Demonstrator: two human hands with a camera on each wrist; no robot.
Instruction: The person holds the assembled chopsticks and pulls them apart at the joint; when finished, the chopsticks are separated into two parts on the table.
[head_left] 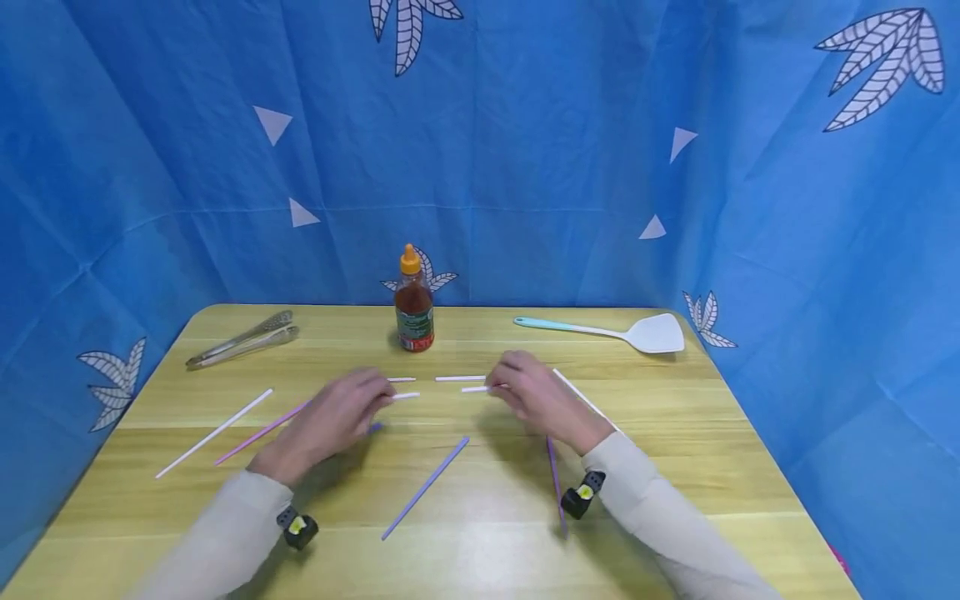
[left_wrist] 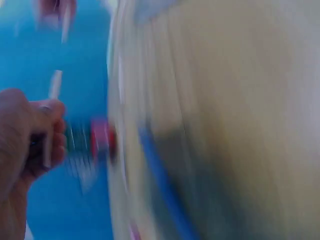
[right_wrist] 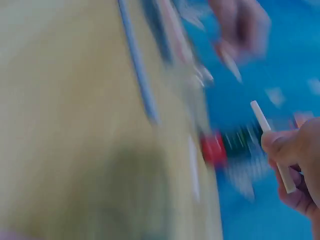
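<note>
My left hand is raised over the table and pinches a short white straw-like stick between thumb and fingers. My right hand pinches a similar short white stick. Their free ends point toward each other with a gap between. Behind them on the table lie white sticks, one partly hidden by my left hand. A blue stick lies below my left hand, and a purple stick below my right. Between the forearms a violet stick lies slanted. Both wrist views are blurred.
A sauce bottle with an orange cap stands at the back. Metal tongs lie back left, a white spatula back right. White and pink sticks lie left; another white stick lies right. A blue curtain hangs behind.
</note>
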